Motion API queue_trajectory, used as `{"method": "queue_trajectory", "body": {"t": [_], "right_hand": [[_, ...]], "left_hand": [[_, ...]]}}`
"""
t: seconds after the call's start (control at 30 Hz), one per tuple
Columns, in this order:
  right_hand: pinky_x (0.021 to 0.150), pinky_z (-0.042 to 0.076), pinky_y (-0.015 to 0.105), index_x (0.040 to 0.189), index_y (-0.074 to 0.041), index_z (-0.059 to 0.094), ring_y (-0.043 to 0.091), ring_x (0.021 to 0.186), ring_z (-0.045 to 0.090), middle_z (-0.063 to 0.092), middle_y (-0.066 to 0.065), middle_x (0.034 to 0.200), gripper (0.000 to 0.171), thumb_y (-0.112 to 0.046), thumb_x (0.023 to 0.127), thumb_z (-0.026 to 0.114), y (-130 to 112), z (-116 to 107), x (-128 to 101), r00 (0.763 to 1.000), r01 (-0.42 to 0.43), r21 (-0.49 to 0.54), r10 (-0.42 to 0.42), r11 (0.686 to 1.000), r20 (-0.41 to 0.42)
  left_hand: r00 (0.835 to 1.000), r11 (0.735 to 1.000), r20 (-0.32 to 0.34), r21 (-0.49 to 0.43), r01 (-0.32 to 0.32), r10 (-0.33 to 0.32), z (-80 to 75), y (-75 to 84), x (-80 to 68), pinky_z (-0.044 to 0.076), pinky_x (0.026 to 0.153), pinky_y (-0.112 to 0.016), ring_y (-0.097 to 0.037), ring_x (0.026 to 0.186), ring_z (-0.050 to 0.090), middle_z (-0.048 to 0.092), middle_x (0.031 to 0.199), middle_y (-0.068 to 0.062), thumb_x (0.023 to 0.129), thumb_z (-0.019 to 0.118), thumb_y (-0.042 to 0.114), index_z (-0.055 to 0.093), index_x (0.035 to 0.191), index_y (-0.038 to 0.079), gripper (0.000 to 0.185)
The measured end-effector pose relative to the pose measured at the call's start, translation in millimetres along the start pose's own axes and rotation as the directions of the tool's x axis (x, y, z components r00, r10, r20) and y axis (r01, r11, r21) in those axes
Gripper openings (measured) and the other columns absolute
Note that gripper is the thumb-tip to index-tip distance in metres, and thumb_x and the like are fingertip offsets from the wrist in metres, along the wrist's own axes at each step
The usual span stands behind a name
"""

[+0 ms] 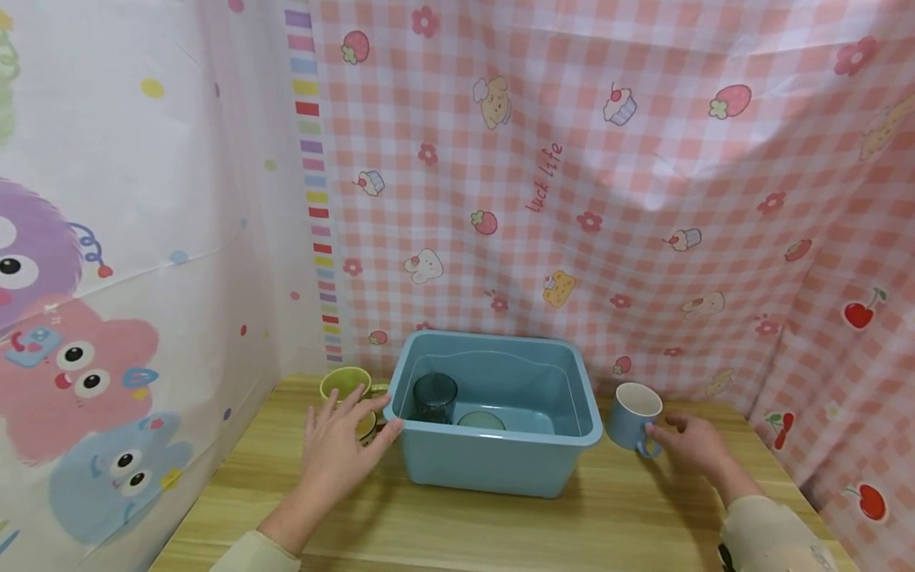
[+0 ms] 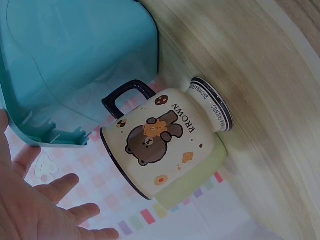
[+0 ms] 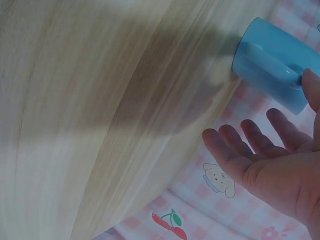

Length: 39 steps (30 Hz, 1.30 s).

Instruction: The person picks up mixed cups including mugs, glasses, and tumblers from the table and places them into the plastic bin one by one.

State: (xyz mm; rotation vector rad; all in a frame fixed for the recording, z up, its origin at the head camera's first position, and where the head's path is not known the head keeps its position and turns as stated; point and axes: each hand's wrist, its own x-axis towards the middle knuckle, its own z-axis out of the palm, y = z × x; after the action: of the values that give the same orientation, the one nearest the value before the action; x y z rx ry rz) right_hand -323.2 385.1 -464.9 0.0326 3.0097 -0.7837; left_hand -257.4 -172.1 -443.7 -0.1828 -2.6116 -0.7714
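A light blue mug (image 1: 629, 423) stands upright to the right of a blue plastic bin (image 1: 493, 459). Beside that mug is my right hand (image 1: 692, 446), its thumb at the handle (image 3: 272, 64) while the other fingers (image 3: 235, 145) extend loosely, away from the mug. My left hand (image 1: 341, 445) spreads its fingers by the bin's left rim; whether the thumb touches the rim I cannot tell. Behind this hand, a cream mug with a brown bear (image 2: 156, 142) and a yellow-green mug (image 1: 346, 383) stand, the cream one partly hidden in the head view.
Inside the bin are a dark tinted glass (image 1: 435, 396) and a pale greenish round item (image 1: 481, 420), mostly hidden by the front wall. Everything stands on a wooden table (image 1: 457, 528). A pink checked cloth (image 1: 543, 262) hangs behind, a white printed one (image 1: 179, 318) at left.
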Motion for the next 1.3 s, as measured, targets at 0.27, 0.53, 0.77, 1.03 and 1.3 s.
{"method": "queue_trajectory", "body": {"t": [0.27,0.53,0.77,1.03,1.3], "right_hand": [[0.099,0.054,0.065,0.140,0.016,0.057,0.061,0.125,0.060,0.059,0.045,0.137,0.070,-0.046,0.110,0.055,0,1,1,1.000,0.021,0.015,-0.022,1.000,0.005],[0.094,0.057,0.060,0.131,0.012,0.066,0.048,0.113,0.068,0.070,0.035,0.126,0.053,-0.036,0.112,0.053,1,3,1,1.000,0.030,0.035,-0.030,0.999,-0.008],[0.082,0.056,0.042,0.128,0.010,0.068,0.033,0.100,0.065,0.073,0.028,0.119,0.052,-0.035,0.113,0.050,3,0,-2,1.000,0.003,0.056,-0.004,0.998,0.018],[0.066,0.059,0.045,0.133,0.008,0.065,0.040,0.100,0.064,0.063,0.038,0.130,0.055,-0.040,0.115,0.045,4,-4,-6,0.996,-0.056,0.138,0.045,0.989,0.080],[0.066,0.060,0.054,0.136,0.007,0.060,0.041,0.100,0.066,0.071,0.028,0.116,0.060,-0.045,0.114,0.042,4,-8,-7,0.979,-0.160,0.204,0.129,0.966,0.160]], "left_hand": [[1.000,1.000,0.003,0.000,0.001,-0.001,-0.2,-0.5,0.2,0.010,0.122,-0.085,-0.057,0.158,0.031,0.051,0.165,-0.016,0.099,0.067,0.064,0.071,0.141,0.028,0.055],[1.000,1.000,-0.002,0.008,-0.003,0.003,1.1,-2.4,0.4,0.011,0.122,-0.085,-0.056,0.158,0.031,0.051,0.165,-0.015,0.099,0.066,0.064,0.071,0.141,0.029,0.055],[1.000,1.000,-0.006,0.005,-0.007,0.007,0.6,-1.5,0.0,0.011,0.122,-0.085,-0.056,0.158,0.031,0.052,0.164,-0.015,0.098,0.067,0.063,0.071,0.141,0.029,0.054],[1.000,1.000,-0.008,-0.004,-0.009,0.009,0.4,-0.4,-0.4,0.010,0.122,-0.085,-0.057,0.157,0.032,0.052,0.164,-0.016,0.098,0.068,0.061,0.071,0.140,0.028,0.054],[1.000,1.000,-0.008,-0.002,-0.009,0.009,0.2,-0.3,-0.3,0.011,0.122,-0.086,-0.057,0.157,0.032,0.052,0.164,-0.016,0.099,0.068,0.062,0.071,0.141,0.028,0.054]]}}
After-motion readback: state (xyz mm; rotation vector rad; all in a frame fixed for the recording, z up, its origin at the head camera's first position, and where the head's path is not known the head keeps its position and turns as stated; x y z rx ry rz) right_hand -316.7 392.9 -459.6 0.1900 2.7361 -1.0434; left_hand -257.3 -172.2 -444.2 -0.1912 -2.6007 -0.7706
